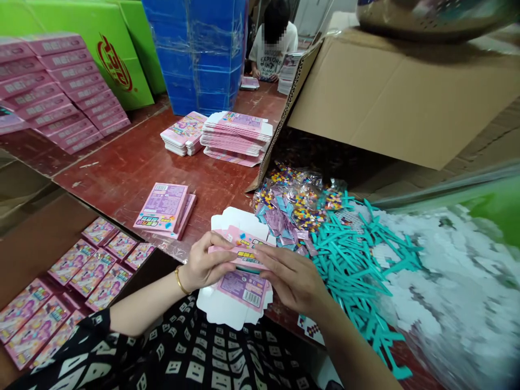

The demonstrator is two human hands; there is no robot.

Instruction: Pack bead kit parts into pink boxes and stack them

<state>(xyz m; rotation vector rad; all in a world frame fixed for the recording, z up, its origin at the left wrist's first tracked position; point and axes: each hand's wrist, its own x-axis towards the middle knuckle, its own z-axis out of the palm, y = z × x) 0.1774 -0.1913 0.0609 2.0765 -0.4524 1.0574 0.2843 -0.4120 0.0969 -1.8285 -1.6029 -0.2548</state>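
My left hand [209, 261] and my right hand [294, 277] both grip a small pink printed carton [247, 259], one at each end, with fingers and thumbs closed on its edges. Under it, on the lap side of the table, lie flat unfolded carton blanks [233, 309] with white flaps and a barcode. Right of the hands is a heap of teal plastic sticks [345, 265]. Pink and blue sachets [284, 219] and clear bags of colourful beads [311, 203] lie just beyond. The inside of the held carton is hidden from view.
Two pink boxes [162, 208] lie left of centre; stacks of flat cartons [235, 135] stand behind. An open case of finished boxes [91, 265] sits at lower left. A cardboard box [374, 97] and white perforated pieces [455, 271] occupy the right. A person [274, 49] works at the back.
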